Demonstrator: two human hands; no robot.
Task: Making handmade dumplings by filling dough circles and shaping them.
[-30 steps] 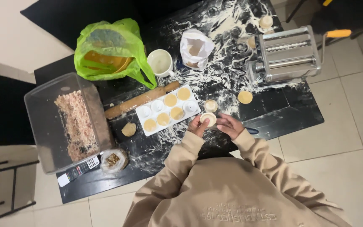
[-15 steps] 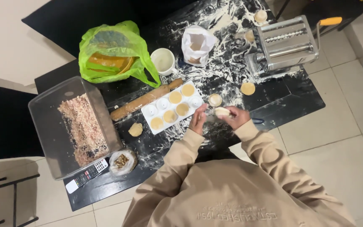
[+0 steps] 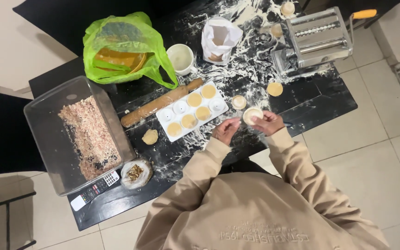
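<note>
Since half a sec ago both hands have stayed at the table's near edge w/ the dough round between them, barely shifted; the view itself has drifted a bit. The right hand [image 3: 268, 123] cups a small pale dough round [image 3: 252, 115], fingers curled under and around it, thumb on its rim. The left hand [image 3: 226, 130] is just beside it, fingers bent, fingertips [image 3: 235, 122] at the round's left edge, looks like a pinch but too small to be sure. Round is held just above the floury black table [image 3: 320, 104], right of the white mold tray [image 3: 191, 110], which has several pockets lined w/ dough discs. Another filled dough cup [image 3: 239, 102] sits on the table between tray and hands; a flat disc [image 3: 275, 89] lies nearer the metal pasta machine [image 3: 315, 39]. A wooden rolling pin [image 3: 161, 103] lies along the tray's far side. Left of that: clear tub of minced filling [image 3: 89, 134], a green bag [image 3: 122, 46], a white mug [image 3: 181, 58]
</note>
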